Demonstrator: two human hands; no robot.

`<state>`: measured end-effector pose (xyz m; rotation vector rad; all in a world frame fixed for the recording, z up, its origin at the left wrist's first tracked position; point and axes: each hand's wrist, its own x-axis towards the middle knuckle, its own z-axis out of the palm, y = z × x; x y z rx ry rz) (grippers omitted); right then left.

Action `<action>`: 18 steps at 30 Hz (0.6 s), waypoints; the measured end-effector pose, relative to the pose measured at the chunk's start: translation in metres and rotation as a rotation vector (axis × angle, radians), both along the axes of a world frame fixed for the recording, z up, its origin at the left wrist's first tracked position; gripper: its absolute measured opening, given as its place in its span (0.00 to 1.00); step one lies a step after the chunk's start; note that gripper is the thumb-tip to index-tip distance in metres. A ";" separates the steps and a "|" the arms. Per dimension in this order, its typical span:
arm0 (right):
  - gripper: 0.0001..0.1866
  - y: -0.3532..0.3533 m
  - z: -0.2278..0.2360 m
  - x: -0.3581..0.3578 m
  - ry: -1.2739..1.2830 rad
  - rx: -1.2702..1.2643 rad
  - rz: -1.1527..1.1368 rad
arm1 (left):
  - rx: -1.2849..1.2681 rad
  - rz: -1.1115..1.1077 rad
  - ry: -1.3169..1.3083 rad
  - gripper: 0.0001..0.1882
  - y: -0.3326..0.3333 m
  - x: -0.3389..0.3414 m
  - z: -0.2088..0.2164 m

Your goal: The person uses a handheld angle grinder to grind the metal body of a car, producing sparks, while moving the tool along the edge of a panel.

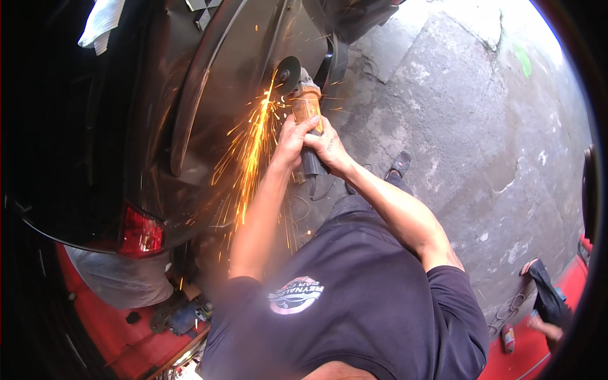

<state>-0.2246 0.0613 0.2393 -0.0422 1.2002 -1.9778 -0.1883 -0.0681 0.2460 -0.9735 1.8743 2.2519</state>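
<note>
Both my hands are wrapped around an orange angle grinder (306,106) with a dark lower body. My left hand (292,140) grips its left side and my right hand (329,144) its right side, the two touching each other. A dark cutting disc (287,76) at the grinder's head meets the dark car body panel (244,82). Orange sparks (253,152) stream from the disc down toward my left forearm. A power cord (313,185) hangs below the grinder's rear end.
The car's red tail light (143,232) is at lower left, beside a grey covered bundle (123,278) and power tools (183,318). A pale cloth (101,25) lies upper left. Grey concrete (456,126) spreads right. Lower right, another person's leg (542,286) shows near a can (508,339) and coiled cable.
</note>
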 end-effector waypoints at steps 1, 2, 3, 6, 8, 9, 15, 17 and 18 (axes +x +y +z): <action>0.40 0.000 -0.002 -0.001 -0.004 0.006 -0.005 | 0.005 0.002 -0.008 0.22 0.002 -0.002 0.003; 0.40 0.001 -0.006 -0.001 0.006 0.016 -0.005 | 0.009 0.003 -0.017 0.23 0.006 -0.003 0.007; 0.40 0.002 -0.010 -0.001 0.017 0.025 -0.004 | 0.014 0.005 -0.025 0.23 0.009 -0.004 0.009; 0.41 0.003 -0.007 0.001 0.016 0.030 0.021 | -0.019 0.072 -0.077 0.24 0.010 0.000 0.008; 0.41 0.005 -0.004 0.002 -0.002 0.029 0.033 | 0.000 0.064 -0.084 0.24 0.010 0.003 0.010; 0.41 0.006 -0.003 0.003 -0.015 0.028 0.038 | 0.010 0.060 -0.088 0.24 0.010 0.004 0.011; 0.40 0.003 -0.008 0.006 0.014 0.049 0.045 | 0.032 0.061 -0.078 0.26 0.008 0.008 0.009; 0.40 0.002 -0.004 0.007 0.011 0.043 0.040 | 0.009 0.086 -0.092 0.26 0.008 0.009 0.010; 0.40 0.002 -0.001 0.007 -0.005 0.031 0.033 | -0.002 0.099 -0.099 0.26 0.009 0.009 0.011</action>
